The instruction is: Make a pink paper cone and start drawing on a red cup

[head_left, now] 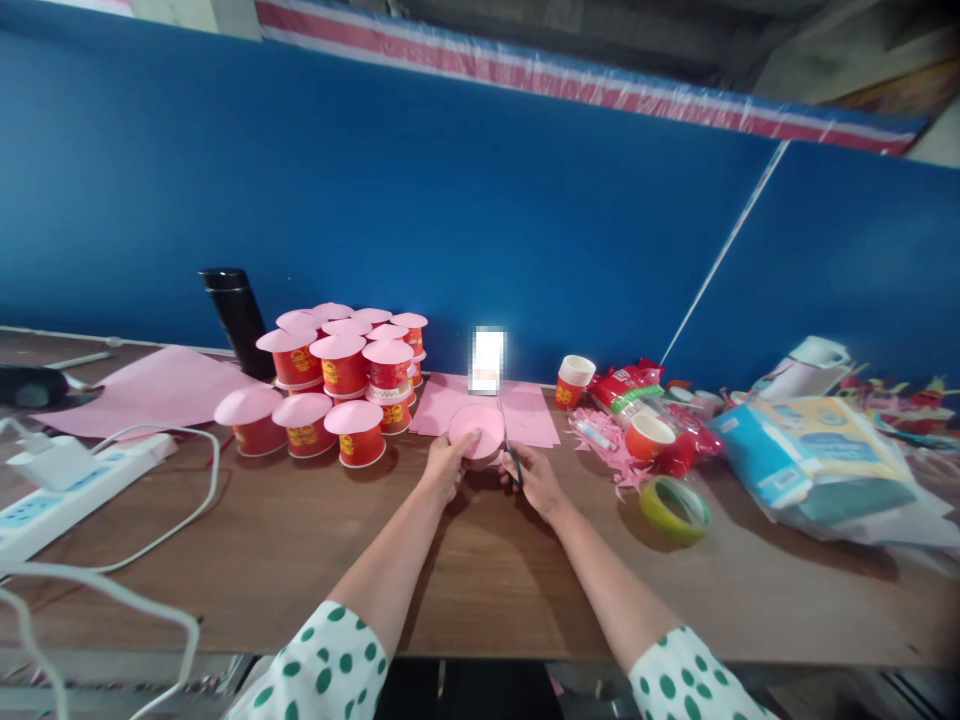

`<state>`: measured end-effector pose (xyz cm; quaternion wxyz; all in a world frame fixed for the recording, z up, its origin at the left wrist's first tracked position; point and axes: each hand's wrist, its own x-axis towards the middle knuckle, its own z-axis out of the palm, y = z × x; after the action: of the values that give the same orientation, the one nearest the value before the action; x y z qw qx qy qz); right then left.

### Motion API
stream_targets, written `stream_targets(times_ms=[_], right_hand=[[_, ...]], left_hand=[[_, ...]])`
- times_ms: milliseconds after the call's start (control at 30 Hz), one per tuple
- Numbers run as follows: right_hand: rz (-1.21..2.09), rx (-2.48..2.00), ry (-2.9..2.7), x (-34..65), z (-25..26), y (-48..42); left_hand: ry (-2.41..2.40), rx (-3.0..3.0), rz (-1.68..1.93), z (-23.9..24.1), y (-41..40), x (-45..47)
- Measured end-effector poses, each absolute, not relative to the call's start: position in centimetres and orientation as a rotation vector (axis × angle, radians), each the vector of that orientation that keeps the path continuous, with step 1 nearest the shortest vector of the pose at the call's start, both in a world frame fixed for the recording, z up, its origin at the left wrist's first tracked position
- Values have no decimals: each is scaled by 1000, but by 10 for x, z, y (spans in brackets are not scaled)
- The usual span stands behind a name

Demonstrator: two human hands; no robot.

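Note:
My left hand pinches a round pink paper disc by its near left edge, thumb on top. On the disc's right side, my right hand is closed around the dark handles of a pair of scissors, whose blades point away from me along the paper's edge. Beneath and behind the disc lie flat pink paper sheets. To the left stand stacked red paper cups topped with pink paper cones.
A power strip with white cables and a black bottle stand left. Rightward are nested paper cups, pink scraps, a tape roll and a blue-and-yellow package. A blue partition closes the back.

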<state>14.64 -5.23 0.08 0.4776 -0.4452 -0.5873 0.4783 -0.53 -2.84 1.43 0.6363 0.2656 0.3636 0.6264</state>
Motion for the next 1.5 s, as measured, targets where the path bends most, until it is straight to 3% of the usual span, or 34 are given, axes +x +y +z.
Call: stream_targets(times_ms=[1500], right_hand=[[1215,-1077,-1375,143,7,-56]], left_hand=[[858,631,1450,13,-27,-6]])
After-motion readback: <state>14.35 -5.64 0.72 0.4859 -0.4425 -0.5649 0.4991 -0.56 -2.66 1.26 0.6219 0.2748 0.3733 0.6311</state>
